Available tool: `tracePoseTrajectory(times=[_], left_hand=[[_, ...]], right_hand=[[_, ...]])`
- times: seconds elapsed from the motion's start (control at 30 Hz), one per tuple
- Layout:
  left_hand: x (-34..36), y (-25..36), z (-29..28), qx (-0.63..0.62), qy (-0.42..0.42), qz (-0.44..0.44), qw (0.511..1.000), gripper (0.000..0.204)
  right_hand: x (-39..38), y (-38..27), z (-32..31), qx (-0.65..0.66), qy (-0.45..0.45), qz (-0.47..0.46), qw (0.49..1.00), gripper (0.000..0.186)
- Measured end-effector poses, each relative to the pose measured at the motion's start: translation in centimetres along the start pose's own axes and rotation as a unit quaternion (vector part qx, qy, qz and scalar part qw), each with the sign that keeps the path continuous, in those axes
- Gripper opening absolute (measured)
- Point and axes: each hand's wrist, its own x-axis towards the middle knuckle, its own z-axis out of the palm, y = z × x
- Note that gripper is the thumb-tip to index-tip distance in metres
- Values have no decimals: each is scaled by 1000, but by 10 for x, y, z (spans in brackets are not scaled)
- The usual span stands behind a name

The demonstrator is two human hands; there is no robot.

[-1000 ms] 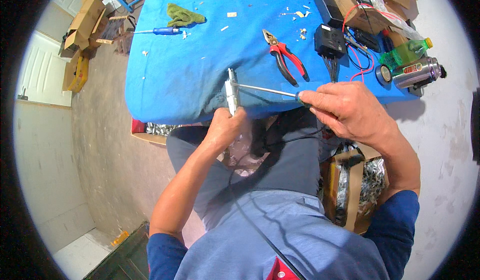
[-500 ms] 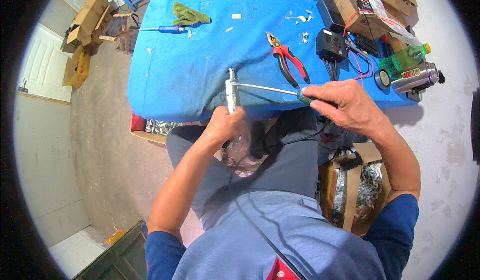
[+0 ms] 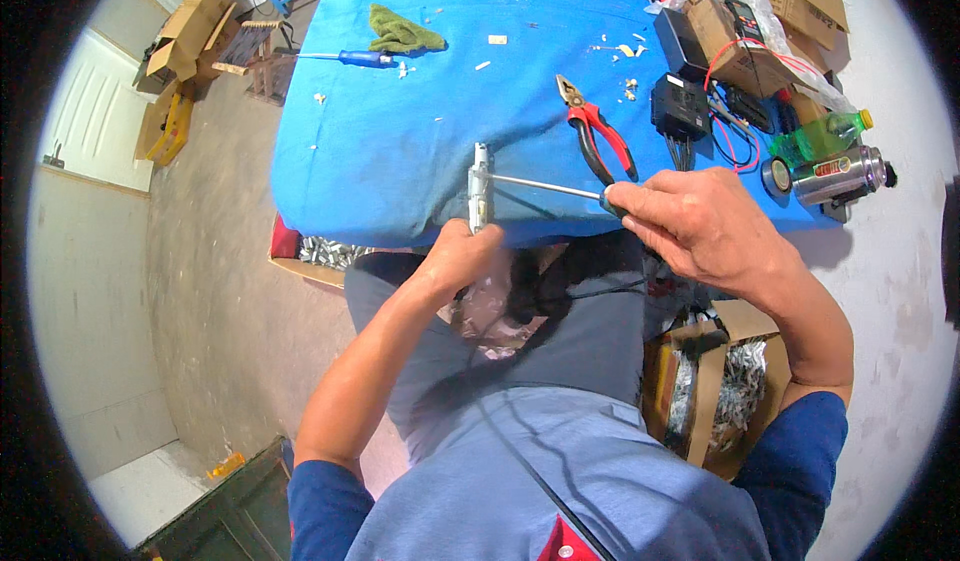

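My left hand (image 3: 464,259) is closed around the lower end of a narrow, whitish-grey part (image 3: 480,189), held upright at the table's near edge. I cannot tell exactly what kind of part it is. In my right hand (image 3: 700,223) is a screwdriver (image 3: 548,186) with a long metal shaft and a dark handle mostly covered by my fingers. Its shaft points left, and the tip touches the upper side of the part or lies right at it. Just beyond my right hand, pliers (image 3: 597,133) with red and black handles lie on the blue cloth.
A blue cloth (image 3: 370,161) covers the table. A blue screwdriver (image 3: 362,58) and green rag (image 3: 402,31) lie far left. Black boxes (image 3: 680,107), a green bottle (image 3: 820,137) and a metal flask (image 3: 838,176) crowd the right. Below stand boxes of metal pieces (image 3: 738,386).
The whole table has shifted slightly right and down in the picture. The part looks turned a little in my left hand, while the screwdriver stays against it.
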Motion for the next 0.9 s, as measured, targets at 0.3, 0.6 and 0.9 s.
tracePoseTrajectory(times=[0.3,0.6,0.9], left_hand=[[5,-7,3,105,45,23,993,37],[2,-1,-1,68,30,-1,997,37],[-1,1,-3,104,35,27,994,36]], right_hand=[[30,-11,-26,-12,-78,-1,997,11],[15,23,-1,237,-77,143,958,25],[-4,0,-5,-1,18,18,1000,20]])
